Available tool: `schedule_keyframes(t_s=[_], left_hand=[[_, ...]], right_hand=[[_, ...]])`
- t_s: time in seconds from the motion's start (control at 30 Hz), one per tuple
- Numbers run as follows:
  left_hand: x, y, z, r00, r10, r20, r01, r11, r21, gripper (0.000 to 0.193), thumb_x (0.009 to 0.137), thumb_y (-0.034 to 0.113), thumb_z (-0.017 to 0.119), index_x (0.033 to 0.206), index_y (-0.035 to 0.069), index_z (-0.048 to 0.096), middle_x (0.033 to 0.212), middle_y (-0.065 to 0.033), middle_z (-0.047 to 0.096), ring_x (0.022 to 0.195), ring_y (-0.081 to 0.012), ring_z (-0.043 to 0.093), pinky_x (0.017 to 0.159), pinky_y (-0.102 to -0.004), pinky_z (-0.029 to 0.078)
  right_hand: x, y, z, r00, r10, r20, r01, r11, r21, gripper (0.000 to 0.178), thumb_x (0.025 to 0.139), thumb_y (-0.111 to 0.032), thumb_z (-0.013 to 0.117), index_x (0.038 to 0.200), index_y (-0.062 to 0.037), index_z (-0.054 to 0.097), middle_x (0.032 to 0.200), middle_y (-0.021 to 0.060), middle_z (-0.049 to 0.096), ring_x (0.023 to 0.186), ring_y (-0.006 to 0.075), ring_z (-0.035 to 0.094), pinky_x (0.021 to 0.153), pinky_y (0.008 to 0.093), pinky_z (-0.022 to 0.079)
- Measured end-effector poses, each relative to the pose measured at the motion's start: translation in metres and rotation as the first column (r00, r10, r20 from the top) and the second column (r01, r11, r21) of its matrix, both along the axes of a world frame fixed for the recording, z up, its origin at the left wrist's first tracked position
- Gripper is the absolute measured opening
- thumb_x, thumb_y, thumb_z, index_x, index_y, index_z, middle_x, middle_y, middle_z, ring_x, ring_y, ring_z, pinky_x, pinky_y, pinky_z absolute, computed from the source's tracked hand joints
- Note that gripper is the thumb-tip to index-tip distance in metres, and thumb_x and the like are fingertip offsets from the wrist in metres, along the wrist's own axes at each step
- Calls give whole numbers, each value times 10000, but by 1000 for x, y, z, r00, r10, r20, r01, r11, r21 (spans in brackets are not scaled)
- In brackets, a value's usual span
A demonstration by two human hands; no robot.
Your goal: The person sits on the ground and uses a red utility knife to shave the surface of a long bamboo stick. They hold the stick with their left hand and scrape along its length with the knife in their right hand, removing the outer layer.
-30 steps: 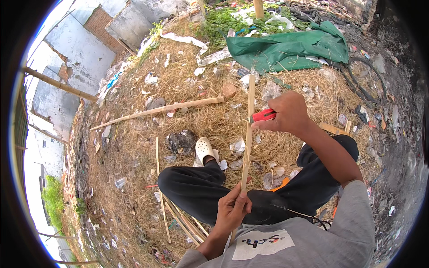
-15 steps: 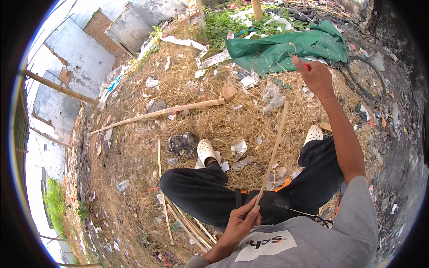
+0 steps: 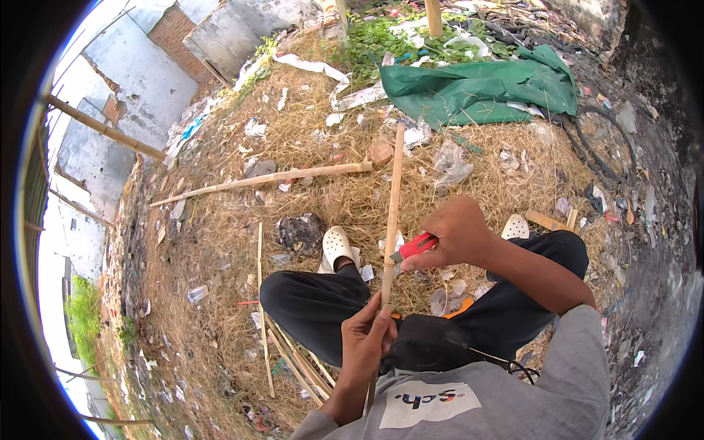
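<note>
A long pale bamboo strip [image 3: 396, 180] stands up from my lap, leaning slightly right at its far end. My left hand [image 3: 367, 334] is closed around its lower part. In my right hand [image 3: 458, 233] is a red utility knife [image 3: 416, 247], gripped in the fist. Its blade end meets the strip's right edge, a little above my left fingers; the blade itself is too small to make out clearly. Beside my left thigh lie several bamboo strips [image 3: 297, 359], and one thin strip [image 3: 262, 308] lies apart from them.
A bamboo pole [image 3: 271, 178] lies across the dry grass ahead, near a dark stone [image 3: 300, 233]. Farther off are a green tarp [image 3: 477, 92] and a black hose [image 3: 612, 132]. Litter is scattered about. My crossed legs in white clogs [image 3: 336, 244] frame the work.
My right hand has come down and inward from far right, bringing the knife to the strip. The strip has swung more upright, and my left hand has risen slightly to the left.
</note>
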State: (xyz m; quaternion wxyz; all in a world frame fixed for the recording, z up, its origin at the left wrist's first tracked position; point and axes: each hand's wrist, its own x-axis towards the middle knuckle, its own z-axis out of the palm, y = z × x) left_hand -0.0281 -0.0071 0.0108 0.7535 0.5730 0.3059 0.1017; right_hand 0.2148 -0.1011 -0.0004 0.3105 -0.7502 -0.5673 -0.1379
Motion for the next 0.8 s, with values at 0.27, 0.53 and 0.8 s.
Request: schedule_keyframes(t_s=[0.27, 0.53, 0.8], left_hand=[[2, 0, -11, 999, -45, 30, 47, 996, -69, 396, 989, 177, 567, 1349, 16, 528, 624, 38, 498, 494, -6, 394, 429, -170, 286], [-15, -13, -21, 983, -181, -28, 174, 970, -172, 372, 969, 131, 596, 1322, 19, 561, 635, 38, 513, 513, -13, 426, 447, -185, 322], [2, 0, -28, 998, -52, 28, 50, 997, 66, 363, 964, 140, 608, 1302, 13, 577, 674, -5, 602, 531, -18, 480, 470, -174, 381]], right_hand=[[-2, -1, -2, 997, 29, 69, -32, 998, 46, 706, 637, -767, 668, 463, -97, 527, 418, 67, 467, 376, 255, 491, 408, 360, 369], [120, -16, 6, 762, -612, -214, 631, 775, 34, 701, 865, -664, 531, 525, -51, 520, 436, 88, 415, 423, 257, 459, 454, 385, 356], [46, -6, -11, 610, 94, -787, 22, 991, 135, 525, 895, -448, 665, 586, -51, 517, 543, -72, 367, 512, 48, 335, 472, 277, 264]])
